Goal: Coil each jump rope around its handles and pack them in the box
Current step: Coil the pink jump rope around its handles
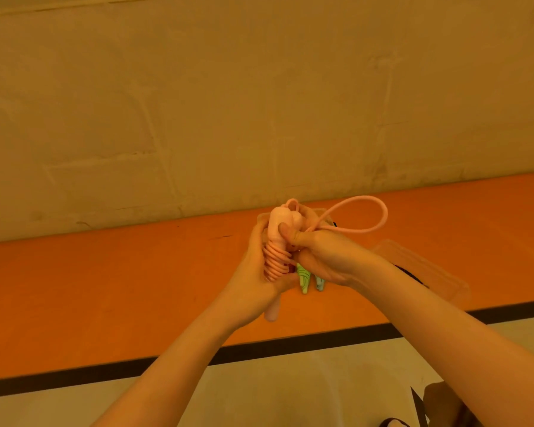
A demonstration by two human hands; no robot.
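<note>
I hold a pink jump rope above the orange table. Several turns of its cord are wound round the two pink handles. My left hand grips the handles and the coil from the left. My right hand pinches the handle tops with its thumb and holds the loose pink loop, which sticks out to the right. Under my hands lie a green handle and a pale blue handle, seemingly inside a clear plastic box that my hands mostly hide.
A clear plastic lid lies on the table to the right of my hands, with a dark strap beneath it. The table's front edge has a black band. A plain wall stands behind the table. A dark object shows at the bottom right corner.
</note>
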